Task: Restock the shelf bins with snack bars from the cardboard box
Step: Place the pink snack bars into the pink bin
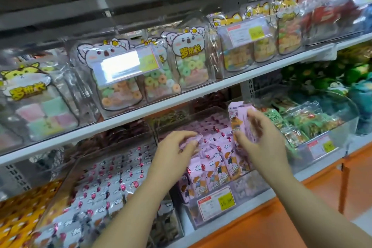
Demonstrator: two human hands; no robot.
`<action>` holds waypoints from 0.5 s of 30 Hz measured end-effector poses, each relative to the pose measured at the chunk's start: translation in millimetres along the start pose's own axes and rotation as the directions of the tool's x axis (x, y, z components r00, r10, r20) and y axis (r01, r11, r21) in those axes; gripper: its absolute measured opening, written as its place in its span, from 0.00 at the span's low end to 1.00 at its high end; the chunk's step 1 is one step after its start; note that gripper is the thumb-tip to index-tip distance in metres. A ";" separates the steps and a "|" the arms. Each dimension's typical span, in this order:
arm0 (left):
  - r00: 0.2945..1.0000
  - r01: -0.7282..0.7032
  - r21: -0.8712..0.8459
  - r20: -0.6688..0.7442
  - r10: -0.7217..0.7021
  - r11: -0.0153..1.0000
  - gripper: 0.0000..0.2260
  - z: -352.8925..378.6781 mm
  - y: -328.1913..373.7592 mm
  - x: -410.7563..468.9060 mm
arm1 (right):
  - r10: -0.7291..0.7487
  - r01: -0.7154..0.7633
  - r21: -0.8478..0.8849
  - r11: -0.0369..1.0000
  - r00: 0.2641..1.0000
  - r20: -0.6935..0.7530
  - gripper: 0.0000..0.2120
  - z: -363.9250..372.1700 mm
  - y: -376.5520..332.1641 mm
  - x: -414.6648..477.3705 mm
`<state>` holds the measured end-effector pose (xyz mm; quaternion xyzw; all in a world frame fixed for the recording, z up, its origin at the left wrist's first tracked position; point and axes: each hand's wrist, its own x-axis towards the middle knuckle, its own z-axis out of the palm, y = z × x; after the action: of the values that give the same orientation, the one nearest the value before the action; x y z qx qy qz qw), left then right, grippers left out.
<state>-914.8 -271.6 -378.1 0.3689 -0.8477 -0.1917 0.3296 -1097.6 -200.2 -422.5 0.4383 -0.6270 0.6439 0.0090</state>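
A small stack of pink snack bars (pixel 240 117) is being gripped upright in the curled right hand (pixel 259 137) just above the clear shelf bin (pixel 253 184), probably so it can be slotted in standing. The bars already in the bin (pixel 213 159) are being touched by the half-curled left hand (pixel 177 151), likely to keep a gap; whether one is being pinched cannot be told.
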 end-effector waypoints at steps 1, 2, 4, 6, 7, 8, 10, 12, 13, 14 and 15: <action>1.000 -0.013 0.009 0.015 0.013 1.000 0.09 2.0 2.4 -0.2 | 0.009 -0.009 -0.006 1.000 1.000 0.026 0.22 2.9 1.5 4.0; 0.999 -0.022 0.020 0.035 0.021 1.000 0.09 4.0 4.2 0.9 | 0.013 -0.012 -0.010 1.000 0.998 0.057 0.19 6.7 4.1 6.8; 0.996 -0.036 0.031 0.086 0.033 0.999 0.09 8.7 5.8 5.1 | -0.002 0.008 -0.041 0.999 0.990 0.138 0.14 14.1 11.6 10.6; 0.990 -0.047 0.041 0.132 0.041 0.998 0.08 14.4 6.6 9.3 | -0.032 0.071 -0.162 0.984 0.973 0.230 0.10 18.8 21.7 14.5; 0.989 -0.046 0.048 0.146 0.039 0.998 0.08 17.6 5.9 10.5 | -0.040 0.102 -0.226 0.969 0.963 0.265 0.08 19.5 26.7 16.3; 0.988 -0.045 0.055 0.151 0.037 0.997 0.09 20.3 4.9 11.5 | -0.041 0.126 -0.279 0.952 0.956 0.290 0.08 19.7 30.7 18.3; 0.989 -0.041 0.057 0.141 0.033 0.998 0.09 24.9 2.8 12.0 | -0.059 0.170 -0.338 0.926 0.947 0.316 0.09 16.2 33.4 20.7; 0.993 -0.039 0.044 0.112 0.033 0.998 0.09 27.9 0.0 12.1 | -0.081 0.227 -0.373 0.900 0.926 0.368 0.12 9.1 30.9 23.1; 0.995 -0.036 0.038 0.096 0.032 0.999 0.08 28.7 -1.3 11.6 | -0.077 0.252 -0.376 0.892 0.903 0.422 0.14 5.1 30.1 24.6; 0.996 -0.033 0.033 0.084 0.030 0.999 0.08 29.2 -2.6 11.0 | -0.055 0.268 -0.376 0.887 0.870 0.489 0.16 1.0 29.7 26.5; 0.996 -0.033 0.031 0.079 0.030 0.999 0.08 29.5 -3.4 10.6 | -0.023 0.277 -0.382 0.882 0.833 0.552 0.20 -2.8 29.7 28.2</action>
<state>-939.2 -279.4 -396.5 0.3529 -0.8686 -0.1872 0.2932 -1133.2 -219.4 -429.5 0.6344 -0.6978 0.3324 -0.0129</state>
